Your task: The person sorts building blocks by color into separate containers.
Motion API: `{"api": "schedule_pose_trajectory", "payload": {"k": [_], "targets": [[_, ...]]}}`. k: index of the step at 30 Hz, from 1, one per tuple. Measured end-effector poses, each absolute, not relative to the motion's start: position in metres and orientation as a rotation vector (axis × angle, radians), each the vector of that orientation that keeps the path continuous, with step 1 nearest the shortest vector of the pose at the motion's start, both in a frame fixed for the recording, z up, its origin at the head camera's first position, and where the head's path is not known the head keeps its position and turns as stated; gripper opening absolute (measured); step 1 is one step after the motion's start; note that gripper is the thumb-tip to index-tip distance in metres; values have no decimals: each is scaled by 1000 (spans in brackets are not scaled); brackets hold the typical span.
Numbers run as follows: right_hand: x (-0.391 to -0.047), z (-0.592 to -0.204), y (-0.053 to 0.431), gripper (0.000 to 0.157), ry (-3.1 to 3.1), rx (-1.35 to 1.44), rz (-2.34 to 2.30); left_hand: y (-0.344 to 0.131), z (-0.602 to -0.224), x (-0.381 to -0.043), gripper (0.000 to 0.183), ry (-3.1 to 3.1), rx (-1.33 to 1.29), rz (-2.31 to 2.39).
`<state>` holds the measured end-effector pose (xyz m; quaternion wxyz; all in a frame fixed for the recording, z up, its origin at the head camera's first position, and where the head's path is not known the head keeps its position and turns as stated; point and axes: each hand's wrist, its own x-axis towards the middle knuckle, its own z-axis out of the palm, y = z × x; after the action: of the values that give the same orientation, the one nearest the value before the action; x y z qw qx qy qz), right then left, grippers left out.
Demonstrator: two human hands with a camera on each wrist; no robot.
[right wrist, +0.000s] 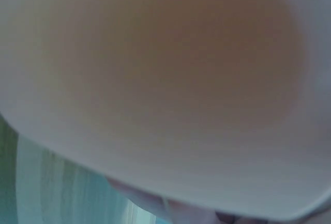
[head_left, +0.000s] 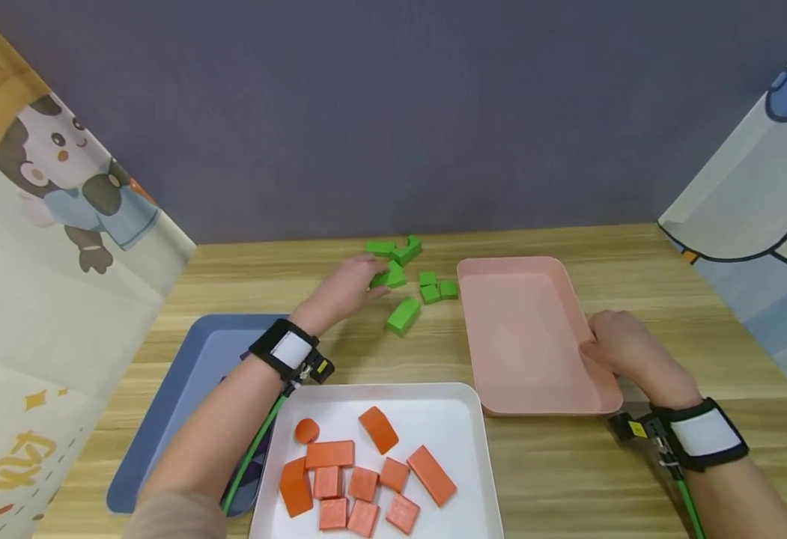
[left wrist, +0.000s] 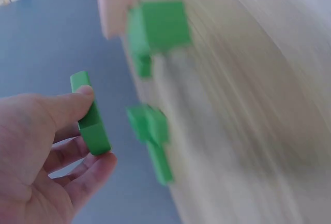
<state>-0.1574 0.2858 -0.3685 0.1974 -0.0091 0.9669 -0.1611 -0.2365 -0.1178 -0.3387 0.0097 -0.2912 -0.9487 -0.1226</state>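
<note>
My left hand [head_left: 342, 290] reaches to the far middle of the table. Between its thumb and fingers it pinches a green block [left wrist: 93, 125] with an angled shape. Around that hand lie several other green blocks: an oblong one [head_left: 403, 317], a cluster of small cubes [head_left: 430, 293] and more by the back wall [head_left: 406, 251]. The right hand [head_left: 625, 348] grips the right rim of a pink tray [head_left: 521, 337], its fingers partly hidden behind the rim. Nothing lies in this tray, whose pale surface [right wrist: 155, 79] fills most of the right wrist view.
In front stands a white tray [head_left: 460, 442] holding several orange blocks [head_left: 362, 484]. To the left, a blue tray [head_left: 184, 389] with dark purple blocks is partly covered by the left forearm. A grey-blue wall [head_left: 393, 112] closes off the table's back, with patterned panels at both sides.
</note>
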Motion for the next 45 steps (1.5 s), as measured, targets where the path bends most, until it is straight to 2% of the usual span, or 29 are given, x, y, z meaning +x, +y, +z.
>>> {"api": "schedule_pose_trajectory", "payload": {"k": [4,12,22,35,45], "targets": [[-159,-369,284,16,2712,-53,-443,-94,-327,-220,37,-2903,-1015,-441],[-160,-371,280,16,2700,-45,-421,-41,-311,-186,33,-2755,-1351,-434],[-158,-372,281,18,2689,-14,-398,5,-332,-159,26,-2685,-1728,-130],[-155,-369,283,16,2713,-20,-401,35,-351,-146,11,-2741,-1928,52],[-154,-370,283,16,2714,-11,-425,38,-357,-143,9,-2811,-1902,116]]}}
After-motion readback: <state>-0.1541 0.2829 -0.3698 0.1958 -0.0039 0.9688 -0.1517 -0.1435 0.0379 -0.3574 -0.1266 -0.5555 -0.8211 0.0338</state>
